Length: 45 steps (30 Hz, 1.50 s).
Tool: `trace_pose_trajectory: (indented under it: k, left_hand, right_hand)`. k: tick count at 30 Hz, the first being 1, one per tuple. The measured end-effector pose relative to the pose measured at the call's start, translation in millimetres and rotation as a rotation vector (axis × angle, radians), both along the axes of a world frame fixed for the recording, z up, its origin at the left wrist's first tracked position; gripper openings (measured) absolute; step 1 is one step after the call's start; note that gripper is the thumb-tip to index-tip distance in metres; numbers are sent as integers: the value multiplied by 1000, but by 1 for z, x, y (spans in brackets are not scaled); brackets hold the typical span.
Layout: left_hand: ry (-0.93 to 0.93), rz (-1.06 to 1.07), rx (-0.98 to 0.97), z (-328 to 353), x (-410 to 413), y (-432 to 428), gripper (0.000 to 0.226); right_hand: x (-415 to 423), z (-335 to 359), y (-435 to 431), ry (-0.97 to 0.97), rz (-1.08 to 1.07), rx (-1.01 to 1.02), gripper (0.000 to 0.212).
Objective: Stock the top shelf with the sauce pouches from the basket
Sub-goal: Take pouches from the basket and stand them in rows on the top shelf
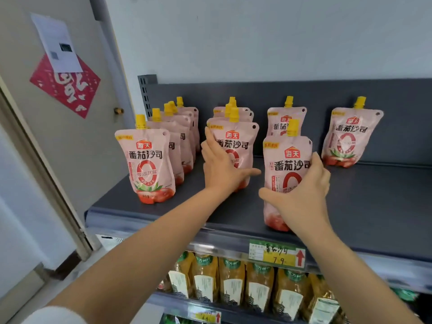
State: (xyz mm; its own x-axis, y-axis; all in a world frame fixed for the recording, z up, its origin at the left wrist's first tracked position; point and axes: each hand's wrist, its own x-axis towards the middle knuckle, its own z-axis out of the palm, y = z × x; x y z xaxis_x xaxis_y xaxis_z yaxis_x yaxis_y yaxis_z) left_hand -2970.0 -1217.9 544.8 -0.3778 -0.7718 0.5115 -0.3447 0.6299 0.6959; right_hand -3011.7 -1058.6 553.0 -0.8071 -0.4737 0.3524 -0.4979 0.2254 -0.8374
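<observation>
Pink sauce pouches with yellow caps stand in rows on the dark grey top shelf (374,206). My left hand (222,167) grips the front pouch of the second row (243,141), thumb across its lower front and fingers along its left edge. My right hand (301,195) grips another pouch (287,164) upright near the shelf's front, in line with the third row. A single pouch (350,136) stands at the back right. The leftmost row ends in a front pouch (147,162). The basket is out of view.
A yellow and green price tag (277,253) is fixed to the shelf's front rail. Amber bottles (233,281) fill the shelf below. A door with a red paper and a white notice (58,45) stands at the left.
</observation>
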Motion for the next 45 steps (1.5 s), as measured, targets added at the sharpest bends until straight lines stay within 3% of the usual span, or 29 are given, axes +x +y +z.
trace_pose_trajectory:
  k: [7, 15, 20, 23, 27, 29, 32, 35, 38, 40, 45]
  left_hand:
    - [-76, -180, 57, -4, 20, -14, 151]
    - [36, -376, 118, -3, 43, -35, 117]
    - [70, -558, 423, -3, 68, -40, 64]
    - [186, -528, 550, -4, 82, -38, 62]
    - [432, -626, 856, 6, 91, -29, 62]
    - [442, -635, 874, 8, 95, -26, 54]
    - [412, -575, 789, 4, 98, -22, 47]
    - [290, -510, 334, -1, 112, -5, 51]
    - [321, -628, -184, -8, 125, 20, 57]
    - [305, -687, -390, -15, 126, 41, 59]
    - [93, -974, -487, -44, 107, 115, 65]
  right_hand:
    - [16, -6, -24, 49, -51, -65, 125]
    - [44, -7, -59, 101, -74, -88, 128]
    - [56, -8, -76, 101, -79, -128, 128]
    - [61, -9, -86, 89, -81, -156, 131]
    - [70, -9, -101, 114, -108, -159, 132]
    - [74, -8, -106, 117, -118, -148, 132]
    - [78, -8, -99, 126, -135, -116, 135]
    - [85, -10, -65, 188, -174, -63, 120]
    - [99, -12, -10, 294, -285, -43, 97]
    - [108, -19, 31, 353, -375, -41, 87]
    - [120, -54, 133, 291, -591, 78, 74]
